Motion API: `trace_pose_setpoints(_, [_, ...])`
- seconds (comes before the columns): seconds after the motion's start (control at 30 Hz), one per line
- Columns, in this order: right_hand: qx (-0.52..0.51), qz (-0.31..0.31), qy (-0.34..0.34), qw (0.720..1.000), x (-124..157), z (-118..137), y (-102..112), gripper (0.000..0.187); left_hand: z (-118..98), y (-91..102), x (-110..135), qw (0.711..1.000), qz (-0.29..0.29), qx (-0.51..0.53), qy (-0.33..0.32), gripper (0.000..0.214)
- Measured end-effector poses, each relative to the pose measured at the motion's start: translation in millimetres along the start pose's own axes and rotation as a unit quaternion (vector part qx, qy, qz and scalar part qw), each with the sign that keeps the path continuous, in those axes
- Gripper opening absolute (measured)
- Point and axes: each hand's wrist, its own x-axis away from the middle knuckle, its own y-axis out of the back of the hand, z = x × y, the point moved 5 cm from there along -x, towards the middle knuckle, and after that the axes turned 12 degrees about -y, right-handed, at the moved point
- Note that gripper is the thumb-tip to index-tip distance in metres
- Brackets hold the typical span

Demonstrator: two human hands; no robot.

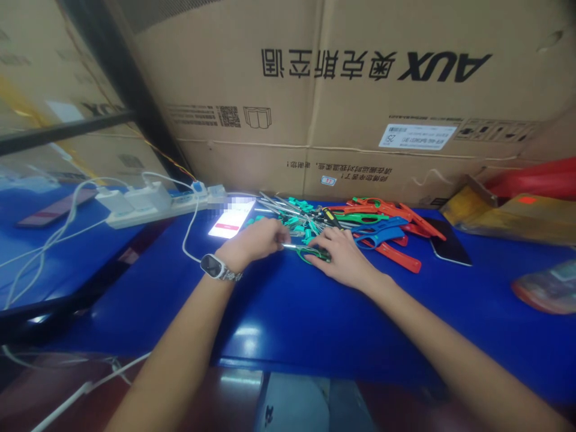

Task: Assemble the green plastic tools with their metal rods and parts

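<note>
My left hand (pixel 266 237), with a watch (pixel 213 266) on its wrist, has its fingers pinched on a slim silver metal piece (pixel 290 245). Just to the right, my right hand (pixel 339 255) curls its thumb and fingers round a green loop-shaped plastic handle (pixel 310 258). Whether the metal piece and this handle are joined I cannot tell. Behind both hands lies a pile of thin metal rods with teal plastic ends (pixel 294 210). A black and yellow handled tool (pixel 332 217) rests on the pile. Red plastic handles (pixel 398 258) and blue ones (pixel 380 231) spread out beyond my right hand.
A lit phone (pixel 231 217) lies left of the pile, near a white power strip (pixel 157 207) with cables. A dark phone (pixel 450 243) is at the right, before a torn cardboard box (pixel 504 213). A large carton (pixel 292 132) stands behind the blue tabletop (pixel 288 324).
</note>
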Motion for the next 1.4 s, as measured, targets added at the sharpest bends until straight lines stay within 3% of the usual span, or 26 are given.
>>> trace_pose_setpoints(0.3, [-0.008,0.006,0.001,1.000,-0.5,-0.2,0.6,0.026,1.9,-3.6,-2.0,1.000,-0.009,-0.007,-0.004,0.025])
trace_pose_setpoints(0.57, [-0.018,0.001,0.007,1.000,-0.4,-1.0,1.2,0.025,-10.7,5.4,0.2,1.000,-0.016,-0.002,-0.008,0.028])
trace_pose_setpoints(0.83, [-0.010,0.001,0.006,1.000,0.0,-2.7,1.7,0.024,-9.9,-8.3,-6.8,0.999,-0.004,0.032,-0.023,0.020])
trace_pose_setpoints(1.2, [-0.015,-0.002,0.005,1.000,0.8,-10.1,3.6,0.022,-22.4,-7.1,-14.4,0.996,-0.022,0.042,-0.073,0.010])
trace_pose_setpoints(1.4, [-0.027,0.001,0.003,1.000,0.9,-15.0,5.7,0.019,-19.6,-10.4,-15.2,0.993,-0.030,0.099,-0.058,0.010])
